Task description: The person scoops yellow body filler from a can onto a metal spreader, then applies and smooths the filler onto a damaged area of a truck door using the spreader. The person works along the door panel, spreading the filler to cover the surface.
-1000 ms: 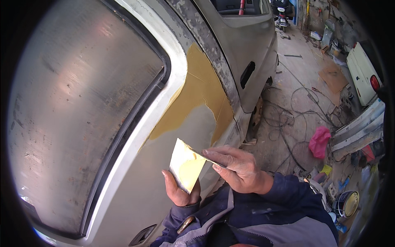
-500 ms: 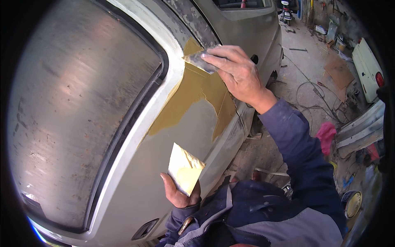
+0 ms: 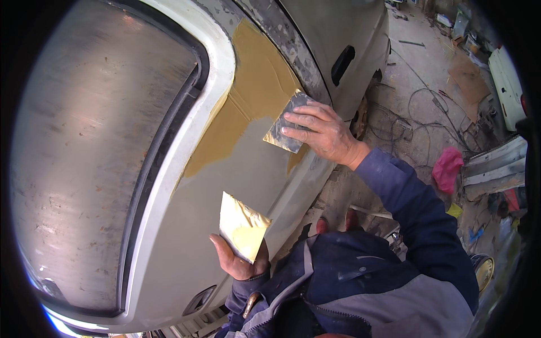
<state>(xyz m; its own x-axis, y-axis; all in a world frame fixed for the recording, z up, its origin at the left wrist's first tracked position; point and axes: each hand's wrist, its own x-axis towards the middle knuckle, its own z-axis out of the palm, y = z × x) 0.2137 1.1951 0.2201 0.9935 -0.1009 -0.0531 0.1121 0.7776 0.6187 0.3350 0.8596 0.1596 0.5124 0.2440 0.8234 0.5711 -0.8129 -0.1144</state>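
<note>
With its fingers laid over the back of a flat grey putty spreader (image 3: 288, 128), my right hand (image 3: 326, 130) presses the blade against the car's grey body panel (image 3: 248, 174). A mustard-yellow coat of filler (image 3: 256, 67) covers the panel beside the window frame, and the spreader lies over its right-hand edge. Lower down, my left hand (image 3: 239, 265) holds a second flat plate (image 3: 243, 228) with cream-yellow filler heaped on its face. That plate is held apart from the panel, and its underside is hidden.
A dusty car window (image 3: 107, 129) with a white frame fills the left. Cables (image 3: 431, 101), a cardboard sheet (image 3: 469, 81), a pink cloth (image 3: 447, 169) and an open tin (image 3: 483, 272) lie on the floor at right. A white car part (image 3: 507, 87) stands at far right.
My right hand has drawn the spreader down the panel, toward me, and flattened it. Yellow filler above shows smoothed. My left hand with its plate stays nearly in place.
</note>
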